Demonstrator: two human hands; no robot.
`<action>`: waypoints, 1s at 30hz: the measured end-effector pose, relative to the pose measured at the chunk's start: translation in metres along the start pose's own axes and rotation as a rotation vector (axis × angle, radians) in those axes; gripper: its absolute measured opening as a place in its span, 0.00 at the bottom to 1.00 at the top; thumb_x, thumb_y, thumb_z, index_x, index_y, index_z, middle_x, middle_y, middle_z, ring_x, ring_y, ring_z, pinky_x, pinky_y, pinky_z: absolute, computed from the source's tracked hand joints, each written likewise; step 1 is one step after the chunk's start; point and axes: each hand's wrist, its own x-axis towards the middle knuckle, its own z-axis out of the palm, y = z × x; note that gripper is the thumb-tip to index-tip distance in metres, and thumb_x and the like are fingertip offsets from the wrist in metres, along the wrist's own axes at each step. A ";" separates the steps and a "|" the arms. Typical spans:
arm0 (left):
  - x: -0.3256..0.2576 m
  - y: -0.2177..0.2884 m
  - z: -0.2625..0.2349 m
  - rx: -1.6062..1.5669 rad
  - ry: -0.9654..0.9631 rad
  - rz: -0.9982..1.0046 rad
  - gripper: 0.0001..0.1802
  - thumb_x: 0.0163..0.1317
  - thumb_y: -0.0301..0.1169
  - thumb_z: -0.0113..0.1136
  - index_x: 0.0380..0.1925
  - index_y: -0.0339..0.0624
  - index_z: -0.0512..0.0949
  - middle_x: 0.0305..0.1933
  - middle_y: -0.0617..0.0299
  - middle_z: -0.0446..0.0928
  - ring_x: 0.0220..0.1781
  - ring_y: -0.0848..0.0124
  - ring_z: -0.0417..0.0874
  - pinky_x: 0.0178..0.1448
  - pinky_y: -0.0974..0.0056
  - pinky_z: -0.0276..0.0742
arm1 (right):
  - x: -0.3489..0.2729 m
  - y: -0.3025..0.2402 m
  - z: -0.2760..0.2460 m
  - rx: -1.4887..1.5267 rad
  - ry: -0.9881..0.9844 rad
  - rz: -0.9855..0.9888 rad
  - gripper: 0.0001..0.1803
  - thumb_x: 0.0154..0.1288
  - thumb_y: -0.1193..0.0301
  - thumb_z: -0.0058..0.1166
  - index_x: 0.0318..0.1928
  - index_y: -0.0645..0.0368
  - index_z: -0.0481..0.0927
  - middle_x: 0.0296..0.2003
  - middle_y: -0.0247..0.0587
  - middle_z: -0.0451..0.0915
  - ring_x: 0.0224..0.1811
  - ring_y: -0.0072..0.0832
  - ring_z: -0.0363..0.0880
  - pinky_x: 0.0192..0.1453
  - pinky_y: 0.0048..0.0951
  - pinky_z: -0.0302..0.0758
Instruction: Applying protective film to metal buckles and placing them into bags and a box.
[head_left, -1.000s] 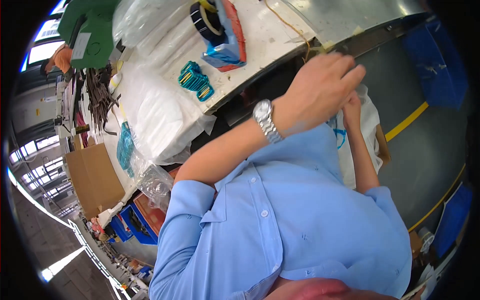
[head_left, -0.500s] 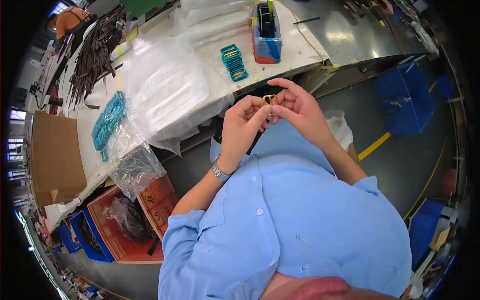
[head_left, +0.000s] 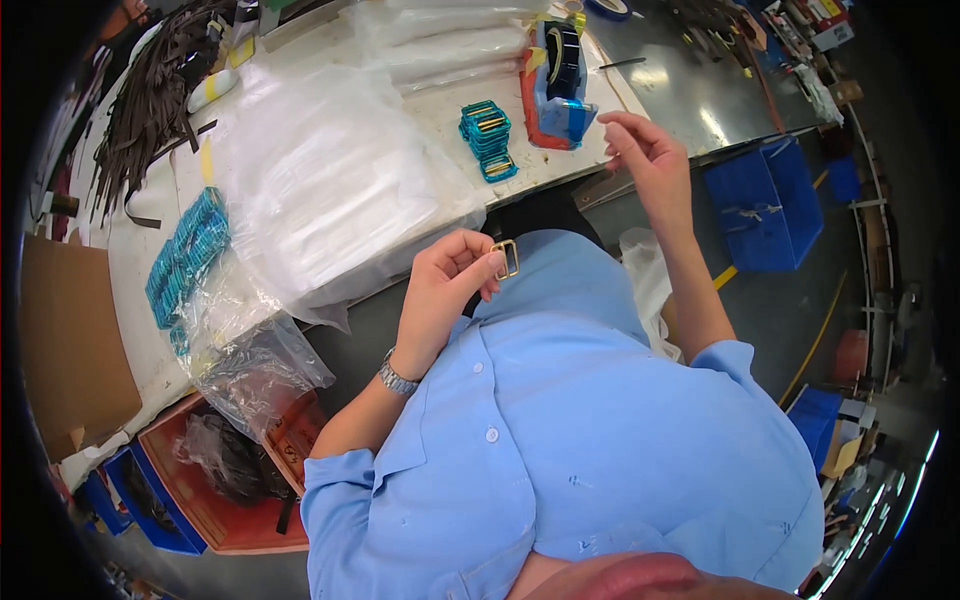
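My left hand (head_left: 445, 280) pinches a rectangular gold-coloured buckle (head_left: 512, 259) between thumb and fingers, in front of my blue shirt. My right hand (head_left: 655, 165) is raised beside the tape dispenser (head_left: 537, 110), its fingers bent but apart, with nothing visible in them. A strip of blue tape (head_left: 582, 118) shows at the dispenser's front, close to my right fingertips. Left of the dispenser, a small stack of buckles wrapped in teal film (head_left: 485, 130) lies near the table edge, gold bars showing. A longer pile of teal-wrapped pieces (head_left: 190, 250) lies farther left.
White plastic sheets (head_left: 340, 190) cover the table's middle. Dark straps (head_left: 150, 110) are heaped at the far left, near a cardboard box (head_left: 80, 345). An orange-red crate (head_left: 190, 490) stands below the table at left, and a blue bin (head_left: 765, 205) at right.
My right hand has let go of the buckle and moved up and right to the tape dispenser. The left hand keeps the buckle and has moved lower and left. The view has shifted.
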 end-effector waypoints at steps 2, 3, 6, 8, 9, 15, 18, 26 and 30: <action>-0.002 0.006 -0.003 0.026 -0.005 -0.055 0.07 0.76 0.31 0.67 0.42 0.38 0.82 0.35 0.66 0.84 0.35 0.81 0.83 0.41 0.71 0.79 | 0.036 0.020 -0.017 -0.095 -0.013 -0.031 0.20 0.81 0.58 0.59 0.54 0.63 0.90 0.42 0.33 0.87 0.40 0.17 0.80 0.41 0.23 0.79; -0.003 0.007 -0.003 0.030 -0.007 -0.060 0.07 0.76 0.31 0.67 0.42 0.38 0.82 0.35 0.66 0.84 0.35 0.81 0.83 0.41 0.71 0.79 | 0.044 0.021 -0.017 -0.192 -0.038 -0.063 0.24 0.82 0.53 0.57 0.54 0.62 0.91 0.43 0.33 0.87 0.41 0.18 0.79 0.39 0.23 0.78; -0.003 0.007 0.000 0.050 -0.005 -0.089 0.07 0.76 0.31 0.66 0.42 0.38 0.81 0.35 0.67 0.84 0.35 0.81 0.82 0.41 0.72 0.78 | 0.056 0.024 -0.009 -0.158 -0.147 0.089 0.29 0.84 0.47 0.52 0.53 0.62 0.91 0.38 0.30 0.82 0.40 0.16 0.76 0.36 0.21 0.74; -0.002 0.005 0.006 0.015 -0.011 -0.122 0.07 0.76 0.31 0.66 0.42 0.38 0.81 0.35 0.67 0.84 0.35 0.81 0.82 0.41 0.72 0.78 | 0.064 0.025 -0.009 -0.128 -0.189 0.164 0.30 0.83 0.45 0.53 0.53 0.62 0.91 0.36 0.29 0.80 0.40 0.16 0.76 0.36 0.21 0.73; 0.000 0.003 0.008 0.018 -0.008 -0.126 0.07 0.76 0.31 0.66 0.42 0.38 0.81 0.35 0.67 0.84 0.35 0.81 0.82 0.41 0.72 0.78 | 0.071 0.021 -0.012 -0.132 -0.247 0.235 0.30 0.81 0.44 0.56 0.52 0.60 0.91 0.35 0.28 0.79 0.39 0.16 0.75 0.35 0.20 0.72; 0.015 -0.007 0.029 -0.025 -0.010 -0.153 0.07 0.77 0.31 0.65 0.43 0.38 0.81 0.38 0.64 0.85 0.37 0.79 0.84 0.43 0.70 0.79 | 0.086 0.016 -0.010 -0.051 -0.340 0.423 0.22 0.72 0.49 0.70 0.48 0.54 0.92 0.37 0.24 0.81 0.41 0.14 0.75 0.41 0.20 0.71; 0.027 -0.006 0.038 -0.014 0.008 -0.116 0.08 0.77 0.31 0.65 0.44 0.38 0.81 0.38 0.64 0.85 0.37 0.79 0.83 0.42 0.70 0.79 | 0.090 0.017 -0.008 0.087 -0.308 0.476 0.17 0.69 0.54 0.73 0.48 0.53 0.92 0.37 0.21 0.82 0.43 0.12 0.75 0.45 0.23 0.71; 0.049 0.017 0.057 -0.045 0.060 -0.061 0.09 0.76 0.31 0.67 0.46 0.37 0.82 0.38 0.64 0.85 0.37 0.78 0.84 0.43 0.69 0.79 | 0.057 0.005 -0.020 0.220 -0.296 0.287 0.14 0.71 0.61 0.72 0.48 0.58 0.90 0.34 0.21 0.83 0.35 0.09 0.71 0.37 0.17 0.65; 0.056 0.036 0.060 -0.033 0.087 -0.027 0.08 0.76 0.30 0.66 0.47 0.36 0.81 0.38 0.63 0.85 0.35 0.76 0.84 0.41 0.69 0.79 | 0.016 -0.001 -0.018 0.408 -0.273 0.332 0.11 0.76 0.66 0.66 0.48 0.61 0.88 0.35 0.30 0.87 0.26 0.09 0.67 0.29 0.14 0.59</action>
